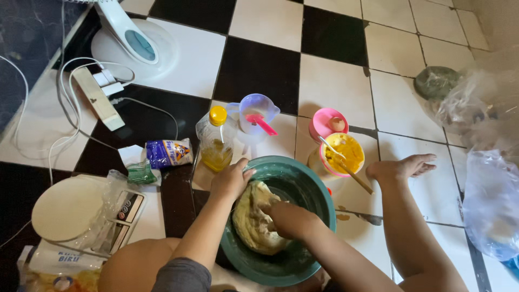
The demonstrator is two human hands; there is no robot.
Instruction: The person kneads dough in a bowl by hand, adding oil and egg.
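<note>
A teal mixing bowl (311, 189) sits on the tiled floor and holds a lump of pale yellow dough (254, 224). My left hand (231, 179) grips the bowl's near-left rim, fingers curled over the edge. My right hand (289, 218) is pressed into the dough, fist closed on it. My bare foot (401, 166) rests on the floor to the right of the bowl.
Around the bowl stand an oil bottle (216, 140), a clear measuring cup with a pink scoop (258, 113), a pink cup holding an egg (327, 123) and a cup of yellow batter (341, 154). A kitchen scale (81, 211), power strip (97, 97) and plastic bags (489, 200) lie nearby.
</note>
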